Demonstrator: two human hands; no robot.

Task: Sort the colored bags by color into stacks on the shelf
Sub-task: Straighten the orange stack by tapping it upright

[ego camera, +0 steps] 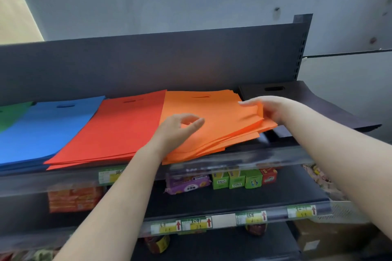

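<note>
Bags are laid in colour stacks along the shelf (pixel 244 154): green stack (pixel 10 114), blue stack (pixel 46 129), red stack (pixel 118 129), orange stack (pixel 212 125), black stack (pixel 297 99). The left hand (pixel 180 127) is rested loosely open on the orange, probably steadying it, while its right edge is pinched by the right hand (pixel 269 110) fingers (pixel 248 103), seemingly for squaring.

top shelf (pixel 233 155) has green bags (pixel 10 114), blue bags (pixel 46 127), red bags (pixel 118 129), orange bags (pixel 214 121), black bags (pixel 297 95) side by side. left hand (pixel 180 127) rests on orange, right hand (pixel 265 110) pinches its edge.
</note>
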